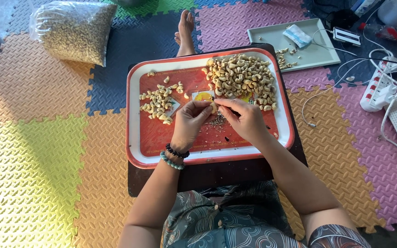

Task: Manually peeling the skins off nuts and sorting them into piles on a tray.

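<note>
While both hands meet over the red tray [138,115], left hand [189,121] and right hand [246,120] pinch one cashew [213,107] between their fingertips.

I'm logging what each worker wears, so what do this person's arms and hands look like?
Both forearms are bare. The left hand has two beaded bracelets at the wrist, one black and one pale green. The right hand shows no jewellery. A dark patterned short sleeve with swirl designs covers the right upper arm.

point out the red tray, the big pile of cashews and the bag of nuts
red tray [136,115], head view, on its left rim
big pile of cashews [242,78], head view, middle of the heap
bag of nuts [74,32], head view, centre of the clear bag
</note>
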